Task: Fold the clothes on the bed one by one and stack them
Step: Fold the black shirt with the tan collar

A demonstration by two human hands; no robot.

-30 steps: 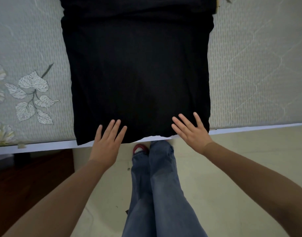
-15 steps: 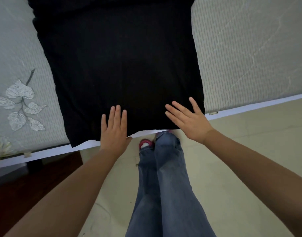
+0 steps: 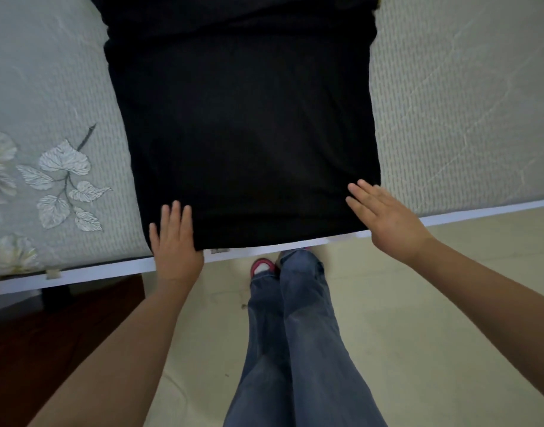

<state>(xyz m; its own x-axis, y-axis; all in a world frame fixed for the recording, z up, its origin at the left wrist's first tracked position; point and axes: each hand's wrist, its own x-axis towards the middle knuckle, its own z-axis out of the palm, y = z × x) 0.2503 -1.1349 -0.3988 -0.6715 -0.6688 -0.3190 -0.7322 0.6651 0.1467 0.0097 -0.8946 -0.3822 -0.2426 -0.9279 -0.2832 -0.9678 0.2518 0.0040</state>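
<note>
Head view, one entry: black garment (image 3: 243, 134) laid flat on bed (image 3: 449, 112), frame centre to top, hem at near edge; left hand (image 3: 175, 238) and right hand (image 3: 388, 217) flat, fingers straight, at lower corners, seemingly smoothing before folding.

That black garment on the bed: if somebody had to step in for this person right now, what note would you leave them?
Left hand: open, fingers straight, at the near left corner of the black garment.
Right hand: open, fingers spread, at the near right corner.
The garment lies flat on the bed, its near hem reaching the mattress edge; its far end runs out of view.
Done: it is spread out and looks smooth.
Left: take both near corners, fold it up, then stack it. No stack or other clothes show in this view, so look around for them.
</note>
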